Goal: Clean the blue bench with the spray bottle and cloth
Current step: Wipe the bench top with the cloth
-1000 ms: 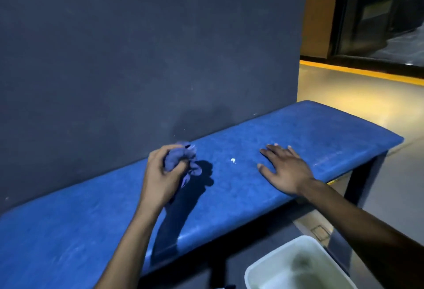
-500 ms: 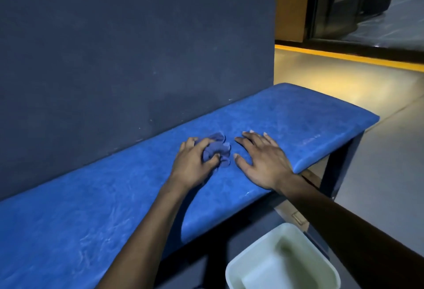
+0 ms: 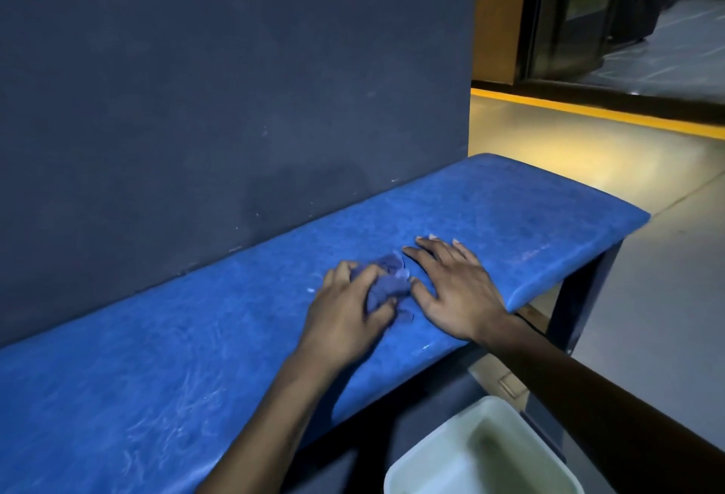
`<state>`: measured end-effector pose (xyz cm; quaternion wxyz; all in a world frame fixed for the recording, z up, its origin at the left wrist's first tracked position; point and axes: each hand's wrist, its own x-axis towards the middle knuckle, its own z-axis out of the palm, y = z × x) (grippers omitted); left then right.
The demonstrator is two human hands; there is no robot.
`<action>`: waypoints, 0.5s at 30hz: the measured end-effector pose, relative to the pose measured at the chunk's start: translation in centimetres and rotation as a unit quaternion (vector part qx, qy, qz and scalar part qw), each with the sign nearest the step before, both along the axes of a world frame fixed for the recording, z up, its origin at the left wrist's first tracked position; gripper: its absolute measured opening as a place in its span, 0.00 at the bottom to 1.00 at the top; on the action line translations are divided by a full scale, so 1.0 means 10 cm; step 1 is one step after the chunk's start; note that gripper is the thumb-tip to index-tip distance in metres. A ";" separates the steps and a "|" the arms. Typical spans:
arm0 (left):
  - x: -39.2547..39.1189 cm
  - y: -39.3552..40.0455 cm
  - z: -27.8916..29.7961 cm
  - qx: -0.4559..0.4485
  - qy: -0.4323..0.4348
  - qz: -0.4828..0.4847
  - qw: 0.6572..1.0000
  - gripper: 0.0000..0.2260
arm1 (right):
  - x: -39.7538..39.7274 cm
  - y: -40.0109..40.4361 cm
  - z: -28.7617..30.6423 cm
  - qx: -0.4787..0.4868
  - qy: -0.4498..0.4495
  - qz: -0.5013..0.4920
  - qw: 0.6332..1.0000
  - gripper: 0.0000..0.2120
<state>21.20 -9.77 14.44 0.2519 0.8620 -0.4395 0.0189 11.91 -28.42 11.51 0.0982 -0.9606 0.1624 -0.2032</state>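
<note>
In the head view, the left hand (image 3: pixel 345 313) presses a crumpled blue cloth (image 3: pixel 386 283) on the blue tabletop (image 3: pixel 157 376), its fingers (image 3: pixel 367 278) clenched around it. The right hand (image 3: pixel 455 285) lies flat just beside the cloth, fingers spread and released. A white bin (image 3: pixel 482 454) stands below the tabletop.

Single head-worn view, close above the bench's (image 3: pixel 510 211) front edge, facing down and forward toward its right end and wall (image 3: pixel 235 81).

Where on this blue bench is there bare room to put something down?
Bare seat runs from the right hand to the bench end, and left of the left hand. Crowded mid-bench, where both hands flank the cloth.
</note>
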 end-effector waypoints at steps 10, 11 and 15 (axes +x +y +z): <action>0.77 0.15 0.06 -0.008 -0.016 0.042 0.999 0.16 | -0.03 0.02 0.03 0.010 0.001 0.002 1.000 0.33; 0.67 0.25 0.07 -0.008 -0.019 -0.026 0.999 0.15 | -0.02 0.02 0.03 0.006 -0.003 0.002 1.000 0.33; 0.49 0.61 0.12 0.017 0.015 -0.241 0.970 0.14 | -0.01 0.02 -0.01 0.000 -0.006 -0.002 1.000 0.31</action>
